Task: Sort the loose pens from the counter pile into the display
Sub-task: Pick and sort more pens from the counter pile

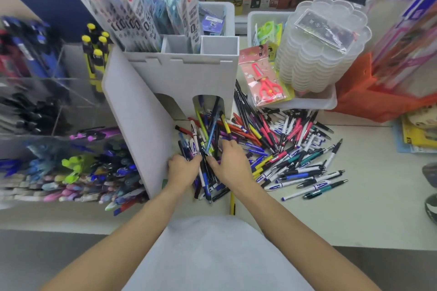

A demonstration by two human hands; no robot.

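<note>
Pens (279,149) are lying heaped on the counter (354,215), spreading from the foot of the white stand (179,73) out to the right, and we are working at the near left edge of that heap. We are gathering a bundle (205,168) between both hands so the pens line up lengthwise, which makes them easier to carry as one lot than loose singles.

Our left hand (183,168) is curling its fingers around the near part of the bundle, pressing it close against the stand's side panel (137,130); that panel seems to be serving as a backstop. Our right hand (230,160) is closing in from the right, thumb and fingers bent against the same pens, with a yellow-and-black pen (225,125) and a blue one (211,132) sticking up and away from its grip. How firmly the right hand is pinching them we cannot tell, since the fingertips are hidden among the pens.

Sorted pens are already standing by colour in the clear display bins (71,168) on the left, so we are judging that this bundle is heading there. Most of the heap is waiting unsorted, so the task looks to be at an early stage.

A pack of red scissors (266,80) and a stack of clear plastic lids (319,47) are sitting on the far right, well apart from our hands.
</note>
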